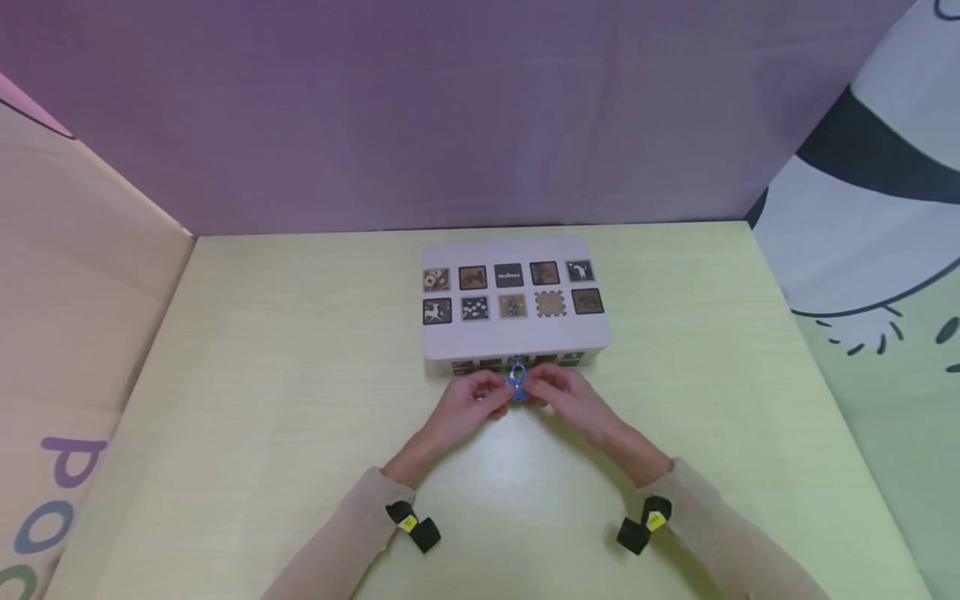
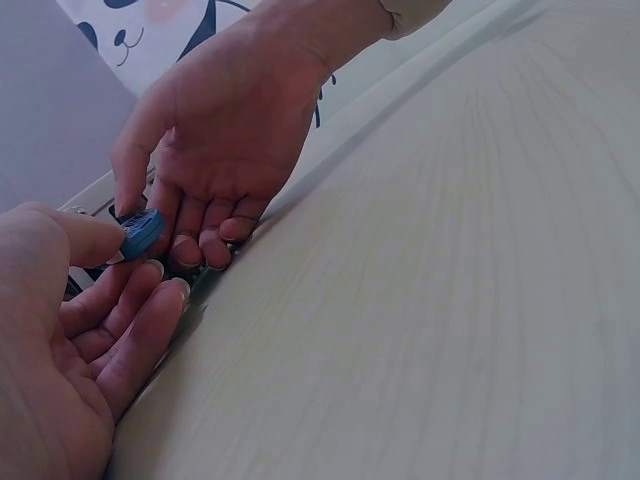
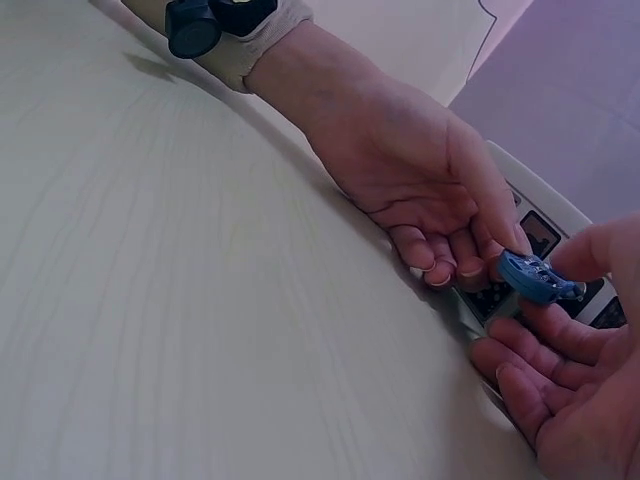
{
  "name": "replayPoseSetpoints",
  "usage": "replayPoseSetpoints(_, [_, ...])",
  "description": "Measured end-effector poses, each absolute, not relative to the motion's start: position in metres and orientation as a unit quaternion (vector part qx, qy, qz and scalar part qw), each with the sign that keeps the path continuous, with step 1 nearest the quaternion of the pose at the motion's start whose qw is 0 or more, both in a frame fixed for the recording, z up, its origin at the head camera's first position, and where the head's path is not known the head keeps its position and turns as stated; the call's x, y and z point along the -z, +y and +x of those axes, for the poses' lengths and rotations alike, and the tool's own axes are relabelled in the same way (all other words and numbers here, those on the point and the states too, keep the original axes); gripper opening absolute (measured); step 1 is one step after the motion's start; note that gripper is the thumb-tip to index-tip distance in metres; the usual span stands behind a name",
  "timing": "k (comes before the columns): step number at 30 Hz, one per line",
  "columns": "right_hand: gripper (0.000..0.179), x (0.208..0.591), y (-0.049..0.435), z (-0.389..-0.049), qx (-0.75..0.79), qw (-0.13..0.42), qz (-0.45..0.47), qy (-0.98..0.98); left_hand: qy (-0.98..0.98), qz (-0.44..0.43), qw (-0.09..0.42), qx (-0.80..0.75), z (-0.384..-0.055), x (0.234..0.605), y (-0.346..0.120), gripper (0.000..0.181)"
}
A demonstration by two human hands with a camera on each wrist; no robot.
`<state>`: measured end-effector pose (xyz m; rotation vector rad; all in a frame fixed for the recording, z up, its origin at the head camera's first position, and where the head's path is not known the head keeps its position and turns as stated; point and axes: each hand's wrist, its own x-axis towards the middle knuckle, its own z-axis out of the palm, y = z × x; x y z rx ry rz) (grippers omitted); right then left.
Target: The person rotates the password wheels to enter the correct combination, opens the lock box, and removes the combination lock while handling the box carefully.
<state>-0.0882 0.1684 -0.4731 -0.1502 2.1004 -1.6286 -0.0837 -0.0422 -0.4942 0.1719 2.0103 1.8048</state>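
Padlock: blue padlock (image 1: pixel 517 387), btwn the two hands, just in front of the box; loop (image 1: pixel 517 364) faces the box, body end twd the wrists, so its long axis runs fore-aft.
Key relation: loop sits at approx. mid of the box's front wall (image 1: pixel 441 367); I reckon any move hinges on that line. Can't tell from my feed if it's threaded thru anything.
Nearer hand: neither; both touch it, one per side.
L hand: L hand (image 1: pixel 467 406) pinches the padlock's left side, thumb on top, other fingers curled below.
R hand: R hand (image 1: pixel 576 402) pinches the right side, much the same.
Padlock make: rounded, thick-edged body, patterned face; metal or plastic, can't tell.
Box: pale box (image 1: pixel 510 340) just beyond both hands, long axis L-R; rounded corners, smooth lid, two rows of printed squares (image 1: pixel 512 306); maybe tin.
Table: pale table (image 1: pixel 300 358), fine wood grain, below both hands.
Sleeves: beige fabric sleeves (image 1: pixel 337 529) behind the hands, black block (image 1: pixel 426 535) at each cuff.
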Motion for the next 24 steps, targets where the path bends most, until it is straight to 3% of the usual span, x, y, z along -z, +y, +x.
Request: replayPoseSetpoints(24, [0.033, 0.4710, 0.1666, -0.0888, 0.583, 0.237, -0.045, 0.776, 0.730, 0.062, 0.219, -0.644, -0.0838, 0.4956, -0.0424, 0.022])
